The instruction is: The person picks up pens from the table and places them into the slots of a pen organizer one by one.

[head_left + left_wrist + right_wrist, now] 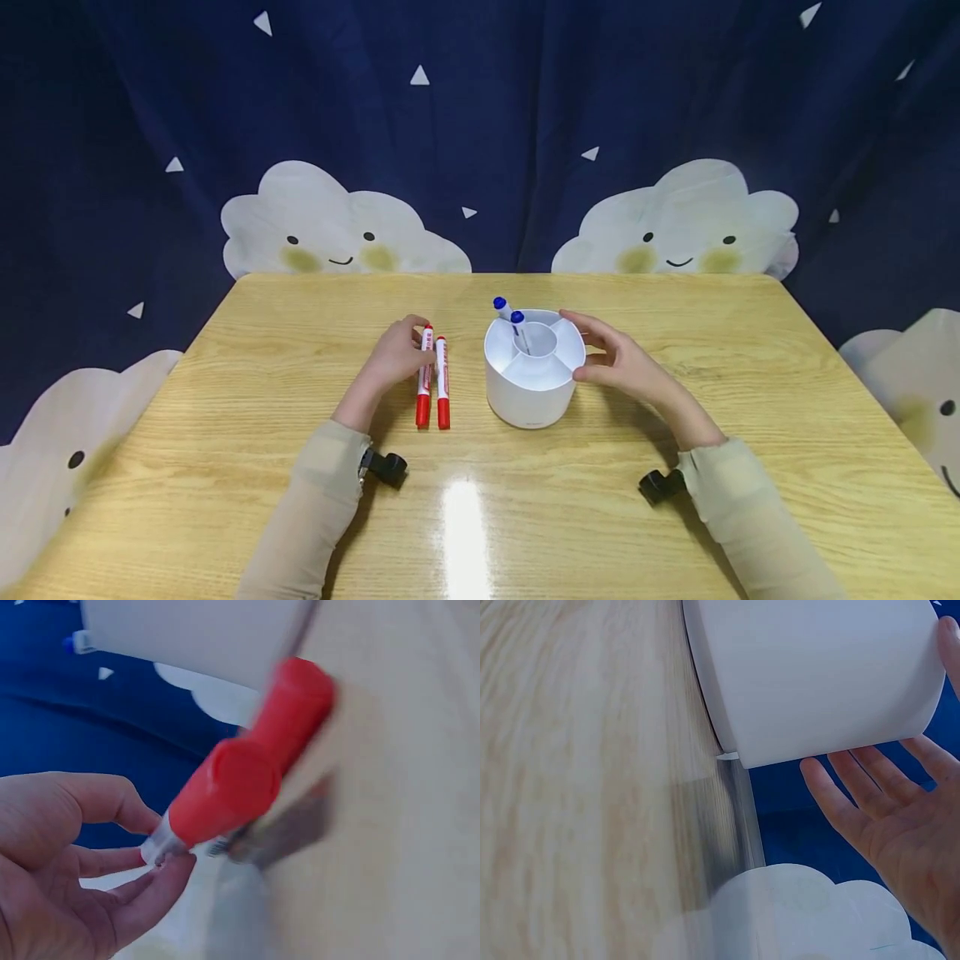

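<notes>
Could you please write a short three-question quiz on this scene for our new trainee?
1. True or false: the left hand touches a red marker.
2. How many blue markers stand in the holder?
A. none B. two C. four
3. Fill in: the right hand rests against the holder's ____ side, seen from the head camera.

Key:
1. True; its fingers are on the nearer of two red markers lying side by side on the table.
2. B; two blue caps stick up from one compartment.
3. Right; the fingers are fairly straight along the white wall.
</notes>
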### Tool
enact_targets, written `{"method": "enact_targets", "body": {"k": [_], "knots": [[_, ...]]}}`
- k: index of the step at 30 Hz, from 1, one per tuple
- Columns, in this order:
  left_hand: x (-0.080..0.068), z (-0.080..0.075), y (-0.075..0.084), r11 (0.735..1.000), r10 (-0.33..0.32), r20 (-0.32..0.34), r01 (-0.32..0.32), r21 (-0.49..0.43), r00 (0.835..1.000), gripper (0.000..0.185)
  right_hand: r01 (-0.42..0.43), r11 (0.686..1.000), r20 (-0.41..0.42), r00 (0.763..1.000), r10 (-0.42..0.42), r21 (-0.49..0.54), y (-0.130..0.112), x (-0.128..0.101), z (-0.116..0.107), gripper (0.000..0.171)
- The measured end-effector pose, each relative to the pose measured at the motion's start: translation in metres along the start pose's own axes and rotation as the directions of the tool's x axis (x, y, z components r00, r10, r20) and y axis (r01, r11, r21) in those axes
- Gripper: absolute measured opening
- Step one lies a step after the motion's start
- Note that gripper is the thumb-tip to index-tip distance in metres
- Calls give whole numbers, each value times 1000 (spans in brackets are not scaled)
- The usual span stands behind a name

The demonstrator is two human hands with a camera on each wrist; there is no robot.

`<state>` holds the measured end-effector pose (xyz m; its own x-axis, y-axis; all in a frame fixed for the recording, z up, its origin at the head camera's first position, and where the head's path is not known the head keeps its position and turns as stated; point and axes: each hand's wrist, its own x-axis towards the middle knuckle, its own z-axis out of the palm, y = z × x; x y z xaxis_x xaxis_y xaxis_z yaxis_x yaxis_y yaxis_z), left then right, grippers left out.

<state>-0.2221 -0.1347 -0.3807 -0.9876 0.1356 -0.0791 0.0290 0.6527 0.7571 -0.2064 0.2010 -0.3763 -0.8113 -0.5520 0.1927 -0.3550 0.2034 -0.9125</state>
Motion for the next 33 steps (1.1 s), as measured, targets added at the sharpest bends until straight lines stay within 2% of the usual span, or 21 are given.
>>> {"method": "enact_targets", "body": {"k": [5, 9, 13, 18, 28, 33], "knots": [[-4, -12, 15, 988, 17, -48, -24, -155, 999, 57, 6, 1000, 0, 1000, -6, -2, 0, 1, 0, 73], [-7, -18, 26, 959, 48, -111, -77, -274, 993, 58, 19, 1000, 3, 1000, -19, 2, 0, 2, -1, 73], [-9, -20, 34, 930, 69, -188, -131, -342, 980, 58, 24, 1000, 9, 1000, -24, 9, -1, 4, -1, 74], [-10, -19, 40, 880, 91, -255, -198, -432, 963, 58, 8, 1000, 10, 1000, -8, 18, 0, 2, -1, 74], [-14, -22, 62, 768, 169, -364, -353, -533, 916, 56, 10, 1000, 13, 1000, -11, 20, 2, 0, -1, 73], [-13, -22, 70, 714, 184, -438, -426, -555, 880, 58, 35, 999, 20, 999, -36, 31, 2, 1, -1, 73]]}}
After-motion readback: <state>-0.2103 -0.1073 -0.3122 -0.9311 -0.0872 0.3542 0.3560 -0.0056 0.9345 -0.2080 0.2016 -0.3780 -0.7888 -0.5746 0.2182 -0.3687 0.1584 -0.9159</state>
